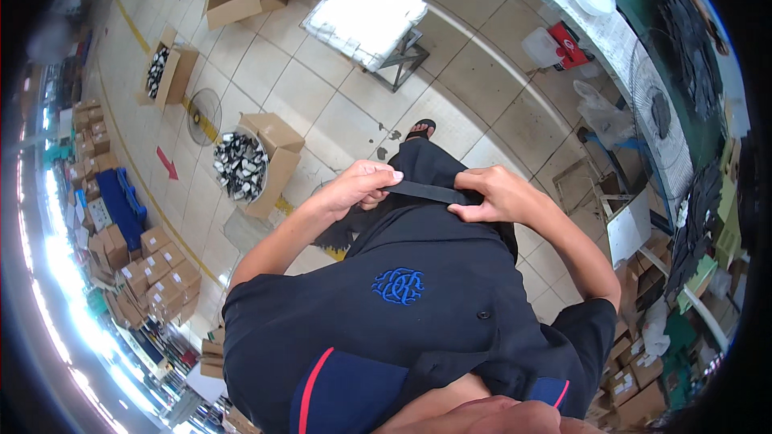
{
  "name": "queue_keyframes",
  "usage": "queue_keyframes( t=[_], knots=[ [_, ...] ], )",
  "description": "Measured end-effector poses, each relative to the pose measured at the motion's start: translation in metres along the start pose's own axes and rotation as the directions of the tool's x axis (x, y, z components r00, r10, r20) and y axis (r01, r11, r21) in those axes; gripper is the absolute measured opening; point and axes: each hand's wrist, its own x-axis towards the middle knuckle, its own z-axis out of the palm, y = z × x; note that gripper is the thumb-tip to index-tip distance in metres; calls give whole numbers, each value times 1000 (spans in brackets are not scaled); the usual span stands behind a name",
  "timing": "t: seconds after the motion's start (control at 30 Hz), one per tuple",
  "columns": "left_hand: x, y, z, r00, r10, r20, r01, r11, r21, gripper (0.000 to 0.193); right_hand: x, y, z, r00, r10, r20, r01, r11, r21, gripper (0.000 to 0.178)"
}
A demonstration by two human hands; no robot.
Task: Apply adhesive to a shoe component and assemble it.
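A flat black strip [425,191] stretches between my two hands in front of my waist. My left hand [363,186] pinches one end of it between thumb and fingers. The other end is gripped by my right hand [497,194], thumb below and forefinger above. Behind the strip are my dark trousers [430,162], and a sandalled foot [421,128] shows beyond them. What the strip belongs to cannot be made out.
An open carton [273,169] filled with black and white parts [240,165] stands at left, near a floor fan [204,116]. Ahead is a white-topped stool [366,18]. A long bench [635,56] runs along the right; stacked cartons [165,277] lie far left.
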Motion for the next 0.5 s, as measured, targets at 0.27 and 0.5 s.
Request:
queue_keyframes(
  t=[0.27, 0.5],
  knots=[
    [18, 26, -34, 926, 369, 76, -223, 373, 901, 28, -91, 0, 24, 798, 522, -302, -369, 819, 439, 26],
    [54, 50, 48, 880, 171, 444, -476, 339, 812, 34, -112, -22, 76, 539, 609, -581, -313, 786, 533, 22]
  ],
)
